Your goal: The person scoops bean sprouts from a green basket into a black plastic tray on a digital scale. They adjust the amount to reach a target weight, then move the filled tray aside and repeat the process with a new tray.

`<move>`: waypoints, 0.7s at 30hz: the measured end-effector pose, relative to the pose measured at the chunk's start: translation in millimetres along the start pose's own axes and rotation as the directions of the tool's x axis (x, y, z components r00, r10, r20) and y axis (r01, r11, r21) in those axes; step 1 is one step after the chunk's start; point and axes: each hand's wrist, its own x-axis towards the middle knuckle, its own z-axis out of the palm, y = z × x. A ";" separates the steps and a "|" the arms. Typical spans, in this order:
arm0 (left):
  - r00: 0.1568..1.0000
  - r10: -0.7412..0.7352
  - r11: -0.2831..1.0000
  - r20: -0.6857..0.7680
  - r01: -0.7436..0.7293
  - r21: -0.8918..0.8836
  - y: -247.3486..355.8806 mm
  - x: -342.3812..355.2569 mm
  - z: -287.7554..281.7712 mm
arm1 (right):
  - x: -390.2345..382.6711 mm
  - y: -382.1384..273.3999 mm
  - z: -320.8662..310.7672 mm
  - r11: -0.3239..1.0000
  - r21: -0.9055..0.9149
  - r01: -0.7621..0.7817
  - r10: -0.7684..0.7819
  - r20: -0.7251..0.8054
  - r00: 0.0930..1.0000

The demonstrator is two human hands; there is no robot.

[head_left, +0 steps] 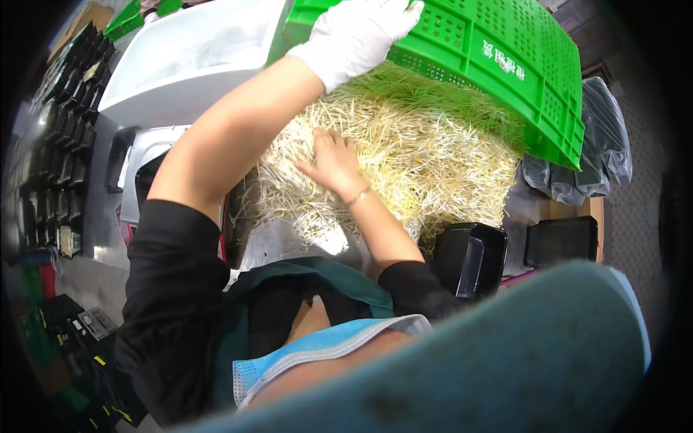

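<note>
A large heap of pale bean sprouts (433, 151) with thin white stems spreads over a metal table. Above its far side a green perforated plastic crate (498, 50) stands tipped over. My left hand (354, 36), in a white glove, reaches across the heap and grips the crate near its left end; some fingertips are hidden against it. My right hand (334, 162), bare with a bracelet at the wrist, lies on the left part of the sprouts. Its fingers are spread and hold nothing.
A white bin (188, 86) stands at the back left. Many stacked black trays (54, 159) line the far left. Two black trays (469, 256) (561, 242) sit at the near right. Plastic-wrapped black stacks (603, 137) stand right of the crate. Another person's hand (150, 14) shows at the top left.
</note>
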 end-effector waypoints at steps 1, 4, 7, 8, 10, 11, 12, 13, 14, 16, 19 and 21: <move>0.995 0.027 0.980 -0.095 -0.045 -0.194 -6.7 2.7 5.9 | -13.2 -5.8 1.9 0.999 -0.034 -0.011 0.013 0.045 0.999; 0.993 0.005 0.949 -0.120 -0.042 -0.311 -27.5 26.5 17.2 | -45.5 -18.6 29.7 0.999 0.007 0.046 -0.045 -0.065 0.997; 0.949 0.256 0.881 -0.183 -0.151 0.448 -54.9 52.3 33.1 | -59.6 -23.7 37.9 0.988 -0.053 0.147 -0.155 -0.214 0.964; 0.882 0.407 0.728 -0.238 -0.156 0.667 -69.8 63.0 45.2 | -57.4 -21.8 38.2 0.988 -0.031 0.152 -0.155 -0.222 0.963; 0.924 0.138 0.990 -0.356 -0.123 0.065 -74.2 89.2 55.8 | -54.8 -16.9 40.1 0.989 0.025 0.145 -0.135 -0.238 0.962; 0.941 -0.011 0.962 -0.338 -0.083 -0.261 -77.7 101.2 59.7 | -54.3 -16.5 40.1 0.990 0.011 0.144 -0.137 -0.241 0.961; 0.941 0.136 0.986 -0.311 -0.158 -0.047 -92.1 112.2 63.2 | -53.8 -17.3 39.9 0.990 0.007 0.142 -0.136 -0.240 0.961; 0.928 0.274 0.957 -0.254 -0.237 0.166 -111.5 122.3 63.5 | -53.3 -19.2 39.9 0.990 0.001 0.139 -0.134 -0.240 0.962; 0.903 0.393 0.877 -0.172 -0.312 0.366 -120.3 128.5 63.6 | -53.3 -20.9 40.2 0.991 -0.006 0.137 -0.134 -0.238 0.962; 0.966 0.257 0.872 -0.002 -0.231 0.432 -99.0 132.6 52.7 | -57.2 -20.8 40.7 0.990 -0.048 0.132 -0.140 -0.242 0.960; 0.962 0.267 0.866 -0.063 -0.211 0.453 -84.4 101.6 46.7 | -59.7 -26.3 31.3 0.988 -0.042 0.147 -0.152 -0.189 0.970; 0.958 0.286 0.933 -0.024 -0.273 0.236 -61.2 43.0 49.4 | -62.5 -23.7 2.7 0.982 0.053 0.180 -0.175 -0.088 0.981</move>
